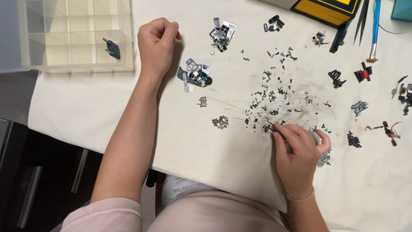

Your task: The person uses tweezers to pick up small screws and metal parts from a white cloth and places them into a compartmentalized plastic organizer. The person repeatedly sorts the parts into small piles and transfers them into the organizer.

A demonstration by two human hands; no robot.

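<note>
A: White cloth (214,172) is seen spread over the table, stained grey in the middle. What is held?

B: Black tweezers (271,126) are pinched in the right hand (298,157), thumb and fingers closed round them. The tips are set down at the near edge of a scatter of small dark screws (274,96) (too small to be told apart).

A: Left hand?

B: The left hand (156,45) is curled into a loose fist, resting on the cloth just beside a clear plastic organizer box (75,36). Whether anything is pinched inside cannot be told.

A: Hands together?

B: No, well apart. A cluster of grey and black metal parts (195,75) lies between them, nearer the left hand.

A: Box contents?

B: One small dark blue part (112,48) is seen in a compartment near the right side of the box.

A: Other piles noted?

B: A silver and black parts pile (222,34) lies beyond the left hand. A small heap of silver screws (220,122) sits near the tweezers' left side, and another silver heap (325,159) touches or nearly touches the right thumb side. A red and black part (363,74) lies far right. A yellow and black case (328,9) is seen at the top edge, with a blue-handled tool (375,28) beside it.
</note>
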